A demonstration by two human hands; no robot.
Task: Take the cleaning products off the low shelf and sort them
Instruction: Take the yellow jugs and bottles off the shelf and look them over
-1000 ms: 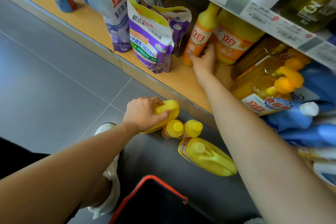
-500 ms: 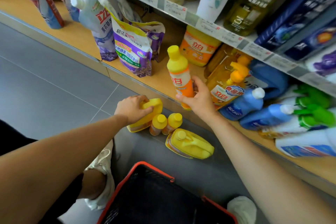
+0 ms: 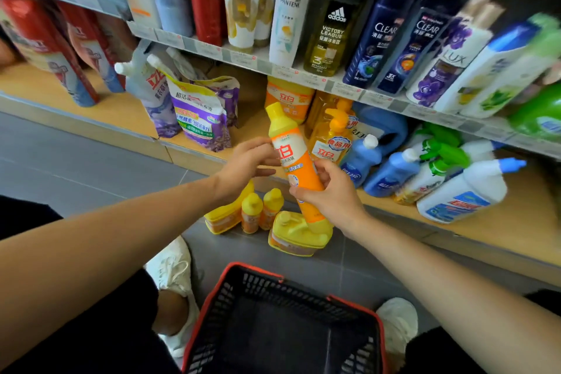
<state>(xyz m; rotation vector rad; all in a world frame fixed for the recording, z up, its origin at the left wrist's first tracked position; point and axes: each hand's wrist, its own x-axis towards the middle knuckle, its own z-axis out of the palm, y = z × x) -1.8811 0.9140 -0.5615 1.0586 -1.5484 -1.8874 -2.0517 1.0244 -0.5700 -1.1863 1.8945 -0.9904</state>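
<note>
Bottle of orange dish detergent [image 3: 293, 161] with a yellow cap, held in the air in front of the low shelf [image 3: 136, 112], tilted with the cap toward the upper left and the base over the floor. Right hand [image 3: 329, 191]: grip clamped on the lower half of the bottle, fingers curled round it. Left hand [image 3: 246, 164]: grip apart, fingers nearly straight, fingertips touching the label on the bottle's left side.

Half a second earlier the right hand alone held the bottle upright at the shelf edge, and the left hand rested on the yellow jug [image 3: 226, 217] on the floor [image 3: 91, 167]; that hand has since left the jug and risen to the bottle. One second earlier the bottle stood on the shelf.

On the floor, the yellow jug, two small yellow-capped bottles [image 3: 251, 212] and a second yellow jug [image 3: 296, 234] sit close together, as before. Red-rimmed basket [image 3: 230, 276] lies nearer the person.
</note>
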